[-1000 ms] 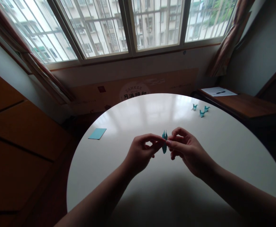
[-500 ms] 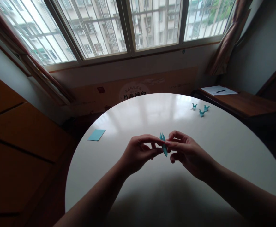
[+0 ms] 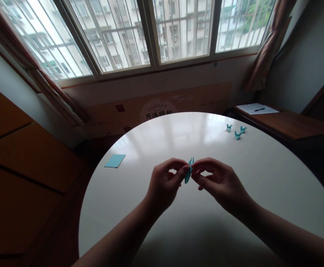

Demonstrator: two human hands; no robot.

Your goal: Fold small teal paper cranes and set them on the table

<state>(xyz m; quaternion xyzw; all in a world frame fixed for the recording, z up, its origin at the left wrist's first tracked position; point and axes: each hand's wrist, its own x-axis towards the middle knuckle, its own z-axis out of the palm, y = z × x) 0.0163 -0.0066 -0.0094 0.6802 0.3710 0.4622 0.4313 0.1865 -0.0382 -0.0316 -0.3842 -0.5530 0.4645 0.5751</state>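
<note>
A partly folded piece of teal origami paper (image 3: 188,175), long and narrow with two thin points at its top, is held over the white table (image 3: 139,222). My left hand (image 3: 166,181) pinches it from the left between thumb and fingers. From the right, the thumb and forefinger of my right hand (image 3: 220,178) are closed on its edge. The fingertips hide the middle of the paper. Its lower end slants slightly to the left.
A flat stack of teal square paper (image 3: 115,161) lies near the table's left edge. At the back right stand three small folded teal cranes (image 3: 237,135). Beyond them, a brown wooden table (image 3: 303,122) bears a white sheet (image 3: 248,108) with a pen (image 3: 260,109).
The folded paper has turned, so its lower end now points left instead of right. My left thumb has moved up onto it, and my right fingers have closed on its edge.
</note>
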